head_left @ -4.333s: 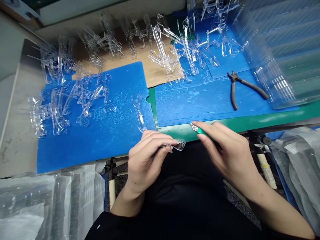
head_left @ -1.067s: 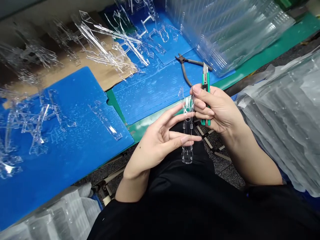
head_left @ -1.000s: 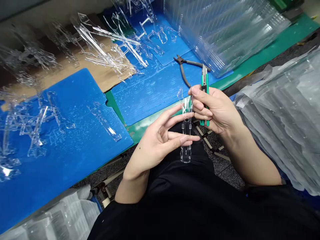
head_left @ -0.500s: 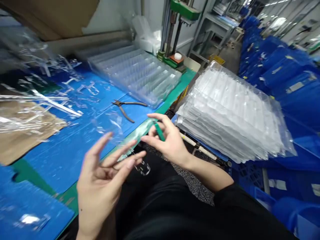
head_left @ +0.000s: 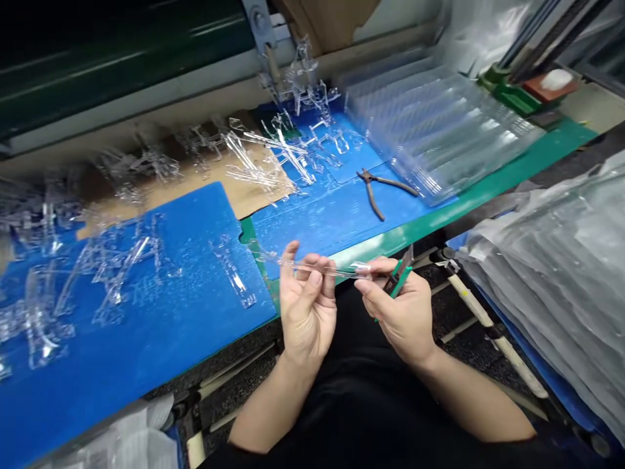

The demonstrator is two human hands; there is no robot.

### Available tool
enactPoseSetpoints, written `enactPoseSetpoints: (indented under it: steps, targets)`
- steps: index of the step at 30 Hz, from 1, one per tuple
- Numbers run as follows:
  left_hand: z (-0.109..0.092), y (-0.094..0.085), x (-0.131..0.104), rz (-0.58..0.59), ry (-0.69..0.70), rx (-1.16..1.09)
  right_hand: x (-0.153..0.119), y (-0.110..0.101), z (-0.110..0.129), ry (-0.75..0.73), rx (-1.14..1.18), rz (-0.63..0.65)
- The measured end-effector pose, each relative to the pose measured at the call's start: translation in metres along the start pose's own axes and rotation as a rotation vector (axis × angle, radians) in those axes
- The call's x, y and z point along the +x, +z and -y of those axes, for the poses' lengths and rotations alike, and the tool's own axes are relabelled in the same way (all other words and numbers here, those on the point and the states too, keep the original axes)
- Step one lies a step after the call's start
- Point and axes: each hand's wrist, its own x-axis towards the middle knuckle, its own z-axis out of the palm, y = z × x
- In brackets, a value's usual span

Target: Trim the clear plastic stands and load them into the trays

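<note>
My left hand [head_left: 310,306] is closed on a long, thin clear plastic part [head_left: 336,270], held level above the bench's near edge. The thumb and fingers of my right hand [head_left: 400,306] pinch the right end of that part. Tucked in the same right hand is a small green-and-black hand tool [head_left: 398,277] with a pointed grey tip; it looks like a cutter, but the palm partly hides it. Beyond my hands, dark-handled pliers [head_left: 374,185] lie spread on the blue sheet [head_left: 312,225]. To the left, a single clear plastic piece [head_left: 237,277] lies flat on another blue sheet [head_left: 190,345].
Clear plastic pieces [head_left: 114,280] are scattered at left and over brown cardboard [head_left: 244,195]. A ribbed clear tray stack [head_left: 439,124] stands at the back right, near a green press base [head_left: 517,91]. Wrapped stacked trays [head_left: 561,260] stand at right.
The view has swung left. My left hand, fingers loosely spread before, now grips the clear part. My right hand has come over to its end, the green tool still in it.
</note>
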Motion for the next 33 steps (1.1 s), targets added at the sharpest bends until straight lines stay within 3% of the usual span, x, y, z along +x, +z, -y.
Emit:
enactPoseSetpoints:
  steps: [3,4,6,8,9,11,13,15,19,22,27,33]
  targets:
    - [-0.019,-0.013,-0.013,0.325,-0.186,0.264,0.017,-0.006,0.001,-0.070,-0.024,-0.038]
    - [-0.027,-0.018,-0.018,0.447,-0.149,0.426,0.023,-0.010,0.003,-0.105,-0.054,-0.064]
    - [-0.043,-0.025,-0.025,0.545,0.182,0.796,0.033,-0.016,0.010,-0.186,-0.190,-0.048]
    - [-0.053,-0.029,-0.023,0.466,0.570,1.112,0.038,-0.017,0.017,-0.259,-0.363,0.116]
    - [-0.055,-0.030,-0.018,0.442,0.662,1.213,0.039,-0.016,0.020,-0.287,-0.428,0.232]
    - [-0.057,-0.029,-0.006,0.501,0.603,1.286,0.038,-0.011,0.024,-0.322,-0.483,0.434]
    - [-0.056,-0.030,0.004,0.588,0.501,1.226,0.036,-0.005,0.027,-0.347,-0.510,0.536]
    - [-0.056,-0.036,0.011,0.568,0.492,1.165,0.032,-0.003,0.030,-0.352,-0.594,0.551]
    - [-0.060,-0.057,0.016,0.446,0.677,1.185,0.024,-0.007,0.039,-0.385,-0.896,0.515]
    - [-0.065,-0.066,0.021,0.474,0.798,1.243,0.018,-0.010,0.047,-0.496,-1.126,0.539]
    - [-0.069,-0.062,0.022,0.489,0.878,1.301,0.010,-0.010,0.055,-0.621,-1.297,0.559]
    - [-0.069,-0.057,0.016,0.455,0.911,1.338,0.002,-0.011,0.054,-0.612,-1.287,0.576]
